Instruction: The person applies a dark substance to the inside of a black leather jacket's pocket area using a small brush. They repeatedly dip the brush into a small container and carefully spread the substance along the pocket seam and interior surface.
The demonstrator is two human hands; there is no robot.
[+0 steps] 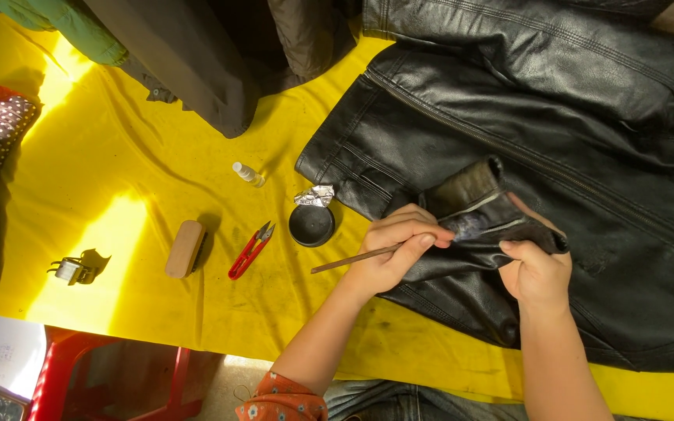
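A black leather jacket (555,117) lies spread over a yellow cloth (118,164). My right hand (536,269) grips the jacket's cuff (481,203) and holds it up. My left hand (395,249) holds a thin brown brush (352,259) like a pen, with its tip pressed to a worn grey patch on the cuff. A small round black tin (311,224) stands open just left of my left hand, with crumpled foil (315,195) at its far edge.
On the yellow cloth to the left lie red thread snips (250,251), a wooden brush block (185,248), a small clear bottle (248,175) and a metal clip (72,270). Grey and green garments (181,62) hang at the top. A red stool (103,374) stands below.
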